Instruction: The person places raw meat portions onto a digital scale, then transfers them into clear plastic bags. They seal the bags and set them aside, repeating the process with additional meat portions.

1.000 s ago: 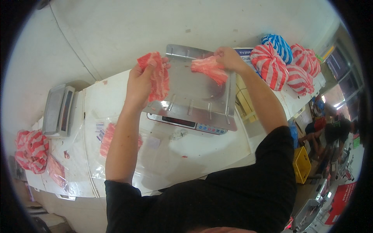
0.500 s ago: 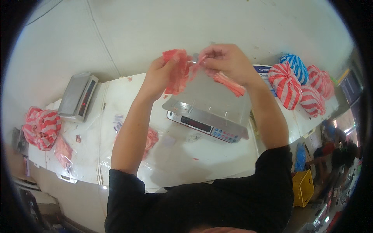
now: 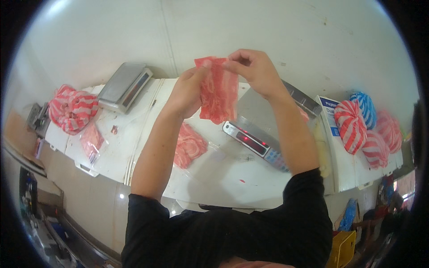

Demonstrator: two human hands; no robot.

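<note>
My left hand [image 3: 190, 91] is closed on a flat stack of raw sliced meat [image 3: 219, 94], red and streaked with pale fat, held upright above the table. At the stack's upper right edge, my right hand [image 3: 257, 71] pinches the meat between thumb and fingers. Below my right forearm stands a digital scale [image 3: 254, 138] with a steel pan and lit red display. More meat [image 3: 305, 115] shows partly behind that forearm, on the scale's pan. Beside my left forearm lies a clear bag of sliced meat [image 3: 190, 145].
A second scale [image 3: 125, 87] stands at the left. Next to it are a red-and-white striped bag [image 3: 73, 109] and a small meat pack [image 3: 92, 140]. Several striped bags [image 3: 351, 127] sit on a box [image 3: 328, 116] at the right. A yellow crate [image 3: 342, 250] is low right.
My view has turned, shifting the table rightward. The meat strip that dangled from my right hand now lies along the stack, which faces me more flatly. The scale display shows brighter red lights.
</note>
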